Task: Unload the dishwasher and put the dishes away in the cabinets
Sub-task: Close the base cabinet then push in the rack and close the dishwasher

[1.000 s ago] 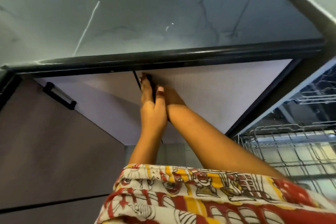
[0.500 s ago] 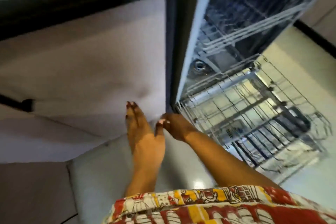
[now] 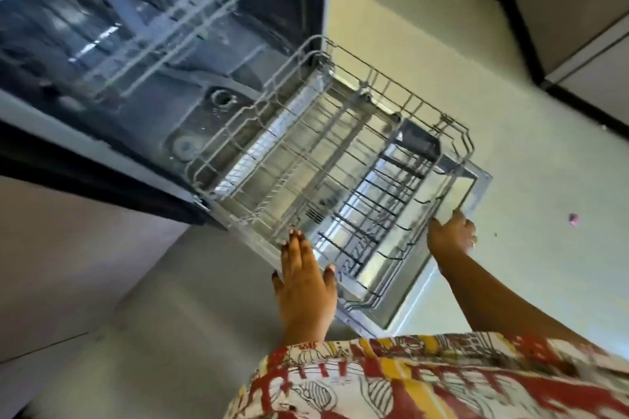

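I see the open dishwasher (image 3: pixel 190 85) to the left of its lower rack (image 3: pixel 326 160), which is pulled out over the lowered door (image 3: pixel 405 292). The left hand (image 3: pixel 303 279) lies flat, fingers straight, on the rack's near rim. The right hand (image 3: pixel 449 236) curls its fingers around the rack's front rim.

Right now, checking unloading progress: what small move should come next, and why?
Probably slide the lower rack back in: it looks empty, stands pulled out over the open door, the left hand rests flat on its rim and the right hand grips its front edge.
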{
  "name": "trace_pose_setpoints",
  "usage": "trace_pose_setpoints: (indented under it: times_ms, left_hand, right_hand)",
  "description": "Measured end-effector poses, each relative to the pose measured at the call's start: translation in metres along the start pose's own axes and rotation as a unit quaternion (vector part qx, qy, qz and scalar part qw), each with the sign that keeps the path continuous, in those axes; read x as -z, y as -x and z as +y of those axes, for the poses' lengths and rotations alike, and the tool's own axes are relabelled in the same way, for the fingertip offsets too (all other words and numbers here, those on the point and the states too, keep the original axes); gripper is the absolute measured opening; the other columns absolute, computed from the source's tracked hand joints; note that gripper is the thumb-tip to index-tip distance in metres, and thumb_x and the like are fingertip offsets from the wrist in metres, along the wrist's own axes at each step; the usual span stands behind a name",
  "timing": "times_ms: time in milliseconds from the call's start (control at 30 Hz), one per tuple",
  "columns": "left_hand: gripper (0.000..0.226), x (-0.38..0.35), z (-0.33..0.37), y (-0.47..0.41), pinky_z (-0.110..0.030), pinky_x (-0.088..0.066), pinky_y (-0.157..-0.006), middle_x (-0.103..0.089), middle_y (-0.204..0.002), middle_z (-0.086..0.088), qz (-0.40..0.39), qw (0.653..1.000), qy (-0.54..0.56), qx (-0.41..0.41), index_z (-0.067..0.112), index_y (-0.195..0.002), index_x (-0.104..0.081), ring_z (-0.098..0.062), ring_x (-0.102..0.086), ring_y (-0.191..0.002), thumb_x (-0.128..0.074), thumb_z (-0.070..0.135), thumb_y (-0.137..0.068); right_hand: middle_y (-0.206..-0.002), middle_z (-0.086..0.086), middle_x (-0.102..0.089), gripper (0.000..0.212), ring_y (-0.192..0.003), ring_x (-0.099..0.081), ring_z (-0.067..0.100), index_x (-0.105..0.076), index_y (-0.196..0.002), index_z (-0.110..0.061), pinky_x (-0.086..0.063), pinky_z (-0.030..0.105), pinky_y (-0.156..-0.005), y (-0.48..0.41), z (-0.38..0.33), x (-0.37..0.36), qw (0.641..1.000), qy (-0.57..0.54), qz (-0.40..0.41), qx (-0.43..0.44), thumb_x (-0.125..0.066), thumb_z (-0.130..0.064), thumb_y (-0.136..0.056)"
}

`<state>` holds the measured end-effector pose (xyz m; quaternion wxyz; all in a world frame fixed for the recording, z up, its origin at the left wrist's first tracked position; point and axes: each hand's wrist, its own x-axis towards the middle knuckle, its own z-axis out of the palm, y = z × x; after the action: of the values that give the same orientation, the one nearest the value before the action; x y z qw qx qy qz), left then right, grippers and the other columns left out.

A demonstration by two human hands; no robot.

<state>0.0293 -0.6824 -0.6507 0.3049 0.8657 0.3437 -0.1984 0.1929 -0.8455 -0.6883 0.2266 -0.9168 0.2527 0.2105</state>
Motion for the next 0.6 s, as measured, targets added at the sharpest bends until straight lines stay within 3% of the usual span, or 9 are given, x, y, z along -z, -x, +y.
trace_pose_setpoints:
  times_ms: [67,133,200,300,367,433,467,533,600]
  left_hand:
    - [0.077,-0.019,0.003,-0.007,-0.046,-0.01,-0.117,0.011,-0.159,0.002,-0.021,1.0,-0.013,0.011,0.018,-0.15,0.01,-0.017,0.005,-0.147,-0.034,0.049,-0.095]
    - [0.078,-0.047,0.02,-0.018,-0.047,-0.008,-0.117,0.01,-0.159,0.001,-0.052,0.998,-0.037,0.017,0.017,-0.15,0.01,-0.016,0.005,-0.147,-0.03,0.055,-0.094]
    - [0.085,-0.072,0.035,-0.024,-0.049,-0.008,-0.116,0.009,-0.159,0.001,-0.082,0.995,-0.061,0.008,0.017,-0.15,0.009,-0.016,0.004,-0.147,-0.022,0.067,-0.088]
    - [0.112,-0.102,0.056,-0.032,-0.053,-0.004,-0.115,0.01,-0.159,0.0,-0.162,0.984,-0.078,-0.01,0.019,-0.149,0.011,-0.018,0.005,-0.147,0.002,0.088,-0.062]
    - [0.103,-0.123,0.063,-0.035,-0.057,-0.013,-0.113,0.0,-0.159,-0.001,-0.163,0.98,-0.113,-0.026,0.019,-0.15,0.004,-0.02,-0.008,-0.147,-0.01,0.082,-0.07]
    - [0.095,-0.144,0.058,-0.046,-0.061,-0.042,-0.094,-0.026,-0.152,-0.004,-0.09,0.982,-0.154,-0.058,0.013,-0.147,-0.018,-0.023,-0.039,-0.136,-0.032,0.071,-0.073]
    - [0.099,-0.152,0.053,-0.054,-0.056,-0.051,-0.085,-0.026,-0.152,-0.006,-0.079,0.982,-0.163,-0.061,0.011,-0.146,-0.02,-0.024,-0.04,-0.136,-0.043,0.07,-0.069]
    - [0.109,-0.166,0.043,-0.061,-0.052,-0.048,-0.088,-0.027,-0.154,-0.008,-0.088,0.984,-0.147,-0.046,0.015,-0.147,-0.018,-0.023,-0.033,-0.139,-0.063,0.068,-0.062]
    - [0.104,-0.158,0.037,-0.063,-0.059,-0.047,-0.084,-0.053,-0.137,-0.009,-0.049,0.99,-0.118,-0.056,0.017,-0.137,-0.036,-0.025,-0.058,-0.119,-0.082,0.051,-0.05]
  right_hand:
    - [-0.143,0.02,-0.038,0.056,-0.128,-0.04,0.041,-0.028,-0.145,-0.009,-0.035,0.044,-0.108,-0.014,0.003,-0.003,0.997,-0.061,-0.038,-0.014,-0.046,-0.031,-0.097]
    - [-0.122,0.016,-0.055,0.048,-0.104,-0.057,0.033,-0.03,-0.145,-0.016,-0.054,0.028,-0.084,-0.034,0.006,-0.004,0.985,-0.143,-0.085,-0.044,-0.041,-0.031,-0.1]
    - [-0.098,0.01,-0.059,0.032,-0.078,-0.053,0.019,-0.042,-0.132,-0.019,-0.046,0.012,-0.053,-0.05,0.003,-0.008,0.974,-0.197,-0.106,-0.046,-0.036,-0.027,-0.102]
    - [-0.091,0.011,-0.061,0.028,-0.069,-0.057,0.014,-0.048,-0.122,-0.009,-0.043,0.018,-0.051,-0.065,-0.005,-0.015,0.946,-0.29,-0.142,-0.042,-0.032,-0.021,-0.102]
    - [-0.077,0.009,-0.056,0.028,-0.061,-0.058,0.017,-0.051,-0.098,-0.013,-0.038,0.021,-0.049,-0.07,-0.007,-0.017,0.94,-0.306,-0.145,-0.049,-0.029,-0.029,-0.103]
    - [-0.073,0.012,-0.051,0.026,-0.063,-0.055,0.02,-0.048,-0.085,-0.017,-0.036,0.023,-0.055,-0.072,-0.013,-0.018,0.924,-0.338,-0.167,-0.063,-0.029,-0.025,-0.102]
    - [-0.072,0.013,-0.05,0.026,-0.061,-0.056,0.02,-0.047,-0.082,-0.018,-0.036,0.023,-0.056,-0.074,-0.018,-0.02,0.909,-0.361,-0.193,-0.075,-0.03,-0.021,-0.101]
    - [-0.069,0.012,-0.053,0.03,-0.051,-0.058,0.016,-0.046,-0.074,-0.018,-0.037,0.024,-0.054,-0.075,-0.036,-0.023,0.886,-0.375,-0.247,-0.114,-0.032,-0.017,-0.1]
    - [-0.069,0.012,-0.06,0.031,-0.055,-0.06,0.02,-0.045,-0.073,-0.016,-0.038,0.025,-0.057,-0.072,-0.059,-0.029,0.886,-0.338,-0.292,-0.121,-0.031,-0.021,-0.1]
